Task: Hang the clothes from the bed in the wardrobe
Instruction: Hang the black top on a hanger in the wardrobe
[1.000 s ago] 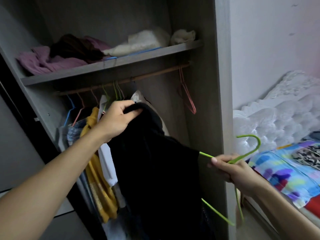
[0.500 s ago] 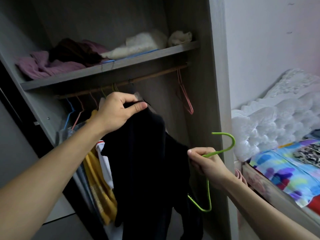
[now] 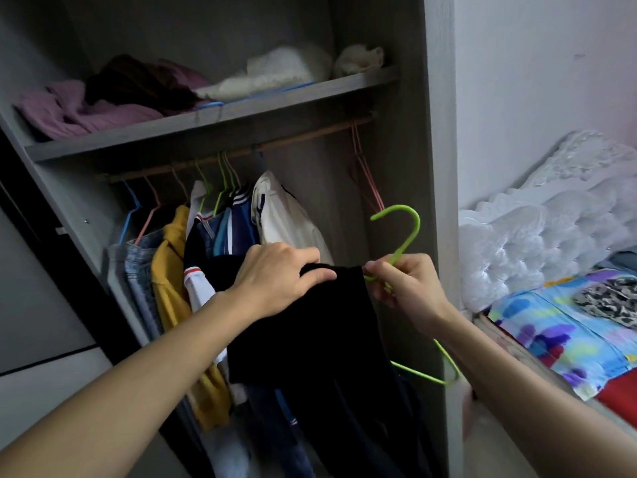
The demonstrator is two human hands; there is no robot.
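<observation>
Both arms outstretched, left hand (image 3: 279, 277) and right hand (image 3: 410, 291) clenched, fingertips nearly touching.

The left hand (image 3: 279, 277) pinches the top edge of a black garment (image 3: 310, 332) in front of the open wardrobe (image 3: 437, 132), while the right hand (image 3: 410, 291) holds a green hanger (image 3: 403, 243) by its neck (hook pointing up) just beside the cloth. Hung clothes (image 3: 206, 243) crowd the rail (image 3: 241, 151) behind.

- Dim inside the wardrobe (image 3: 396, 167); its lower left corner falls to near black.
- Daylight from the right brightens the wall (image 3: 534, 81) and the bed (image 3: 568, 322).
- Black garment (image 3: 327, 339) shows no detail.
- Wide-angle bending tilts the wardrobe's uprights; fingers slightly soft.
</observation>
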